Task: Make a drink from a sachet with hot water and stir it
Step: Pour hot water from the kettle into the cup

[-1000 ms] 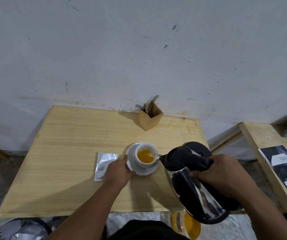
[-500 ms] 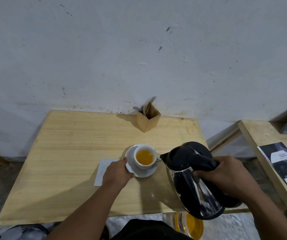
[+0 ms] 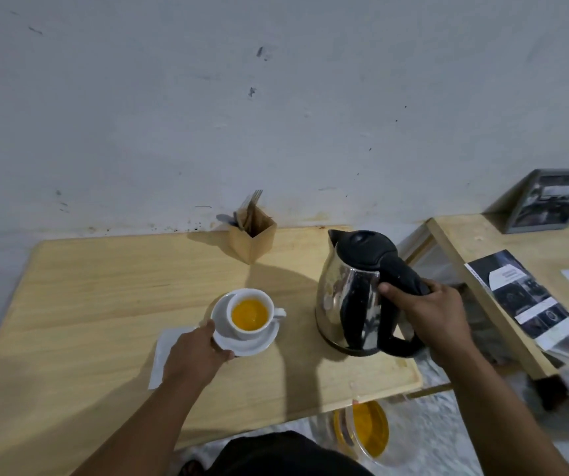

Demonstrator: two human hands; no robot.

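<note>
Kettle moved: a second ago it was tilted, spout at the cup, pouring; now the shiny steel kettle with black lid and handle [image 3: 351, 297] is upright, at or just above the pale wooden surface [image 3: 87, 297] near its right edge, well apart from the cup. Cannot tell if its base touches. Right hand [image 3: 437, 317] grip is clenched around the black handle, thumb over the top. Left hand [image 3: 194, 352] has stayed at the small white round saucer [image 3: 259, 341], fingers pinching its near-left rim. White ceramic cup [image 3: 250, 314] sits on the saucer, mid-surface toward the front, full of orange drink, handle pointing right. Flat silvery-white sachet [image 3: 164, 348] lies on the surface just left of the saucer, partly covered by the left hand and wrist. Square wooden cutlery holder [image 3: 254, 237] stands at the back edge by the grey wall, fork tines and a spoon sticking out. Clear jar with orange contents [image 3: 365, 431] shows below the front edge, near the right corner. Second wooden surface [image 3: 516, 242] to the right carries dark printed leaflets [image 3: 523, 300] and a framed picture [image 3: 551, 204].
</note>
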